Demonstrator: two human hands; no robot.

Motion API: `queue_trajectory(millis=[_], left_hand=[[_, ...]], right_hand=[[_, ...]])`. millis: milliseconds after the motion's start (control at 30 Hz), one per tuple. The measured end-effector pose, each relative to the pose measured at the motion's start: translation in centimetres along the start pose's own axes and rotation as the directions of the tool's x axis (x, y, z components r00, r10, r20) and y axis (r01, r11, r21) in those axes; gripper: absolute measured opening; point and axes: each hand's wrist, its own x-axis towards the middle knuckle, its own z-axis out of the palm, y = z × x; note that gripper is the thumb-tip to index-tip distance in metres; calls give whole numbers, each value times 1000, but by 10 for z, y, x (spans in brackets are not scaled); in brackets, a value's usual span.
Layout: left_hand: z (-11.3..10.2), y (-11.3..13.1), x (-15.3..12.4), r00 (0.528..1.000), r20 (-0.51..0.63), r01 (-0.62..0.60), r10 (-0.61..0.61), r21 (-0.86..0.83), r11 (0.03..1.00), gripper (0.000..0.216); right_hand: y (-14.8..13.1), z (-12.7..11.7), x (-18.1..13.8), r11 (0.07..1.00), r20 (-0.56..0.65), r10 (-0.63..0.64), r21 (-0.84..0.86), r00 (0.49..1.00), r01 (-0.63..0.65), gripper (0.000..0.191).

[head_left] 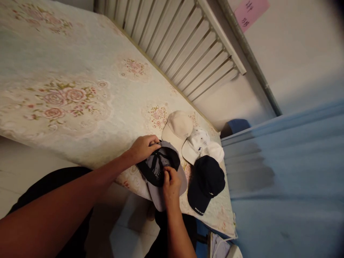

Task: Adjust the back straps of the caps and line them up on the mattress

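Head view: grey cap (161, 168) gripped between left hand (142, 147) and right hand (171, 185)

You are looking down at a floral mattress (67, 82) lying on a bed, a metal slatted rail (188, 43) running along its far edge, a blue curtain (290, 179) hanging right, a pink note (251, 12) sticking to the pale wall (303, 53).
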Motion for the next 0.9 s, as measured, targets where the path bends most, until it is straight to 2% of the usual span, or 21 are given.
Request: queue_trajectory(millis=[133,267,400,467,600,767,900], left_hand=[[4,-5,-2,1000,-28,-8,9,14,1000,16],[7,-12,-9,968,-231,-77,99,106,991,20],[8,-23,-21,909,-415,40,30,159,986,30],[10,-33,-27,889,-457,105,3,209,972,32],[16,-54,-46,834,-550,179,38,336,925,28],[25,-61,-79,832,-543,170,115,446,879,29],[37,-58,-99,848,-503,180,168,570,802,39]], right_hand=[[11,17,-25,963,50,-240,-110,969,244,27],[17,29,-32,900,15,-381,-221,924,375,31],[21,33,-32,875,-6,-412,-283,911,393,29],[23,34,-32,870,-12,-423,-287,906,402,28],[26,37,-31,877,-27,-416,-277,909,393,27],[25,34,-24,906,-18,-409,-128,912,404,29],[25,21,-30,894,-31,-449,-17,893,448,28]])
